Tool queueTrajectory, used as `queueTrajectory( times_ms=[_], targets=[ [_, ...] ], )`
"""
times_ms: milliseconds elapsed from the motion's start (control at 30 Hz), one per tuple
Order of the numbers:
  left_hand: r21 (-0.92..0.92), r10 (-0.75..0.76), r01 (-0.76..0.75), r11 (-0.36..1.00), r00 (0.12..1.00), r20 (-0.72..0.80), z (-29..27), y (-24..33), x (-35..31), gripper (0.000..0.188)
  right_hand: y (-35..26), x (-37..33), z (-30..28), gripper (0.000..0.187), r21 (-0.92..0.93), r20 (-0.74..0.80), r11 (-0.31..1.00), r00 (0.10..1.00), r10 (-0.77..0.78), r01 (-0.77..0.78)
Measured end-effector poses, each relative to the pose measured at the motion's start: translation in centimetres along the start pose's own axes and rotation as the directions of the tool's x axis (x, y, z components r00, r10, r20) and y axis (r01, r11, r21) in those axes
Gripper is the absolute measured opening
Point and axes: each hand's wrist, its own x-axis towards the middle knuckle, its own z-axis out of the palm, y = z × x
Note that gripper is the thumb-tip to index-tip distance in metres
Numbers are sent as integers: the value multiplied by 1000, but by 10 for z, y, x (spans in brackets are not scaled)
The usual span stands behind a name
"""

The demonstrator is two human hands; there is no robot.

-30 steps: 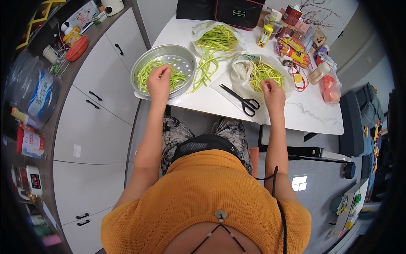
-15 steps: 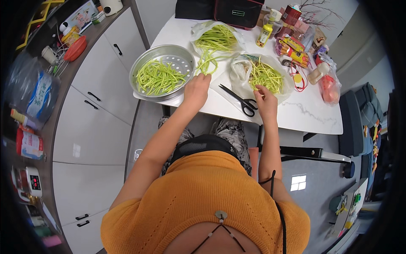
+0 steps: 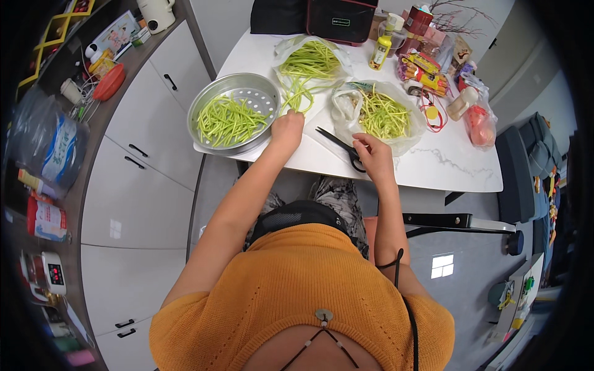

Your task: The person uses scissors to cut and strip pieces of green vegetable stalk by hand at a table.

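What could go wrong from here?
1. The black scissors lie near the front edge of the white table, partly hidden behind the right hand; a nudge might knock them off.
2. Their tips point toward the left hand's side, so a careless sweep could mean a prick.
3. The perforated metal pan sits at the front edge beside the left forearm; a bump could spill its green stems.

I'd call this a home's dining area: glossy white cupboards [image 3: 139, 213] with slim black handles [image 3: 138, 151] line the frame's left, a framed colour picture [image 3: 117, 31] stands upper left, long green stems [image 3: 312, 60] cover part of a white marble-patterned table [image 3: 455, 167] up top, and a dark blue-grey sofa [image 3: 513, 170] sits far right.
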Motion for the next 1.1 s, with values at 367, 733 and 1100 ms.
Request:
queueTrajectory(
  times_ms=[367, 733, 1100],
  targets=[
    [33, -84, 84, 996, 996, -1, 0, 9, 0, 16, 1, -4, 6, 19, 23, 64, 1000, 998, 18, -20],
    [-318, -64, 39, 947, 995, -70, 12, 2, -12, 8, -6, -9, 5, 18, 24, 101, 1000, 995, 9, -12],
    [-645, -165, -48, 763, 950, -266, -26, 8, -30, 12, -10, -8, 6, 17, 56, 75, 998, 997, -34, 30]
  ],
)
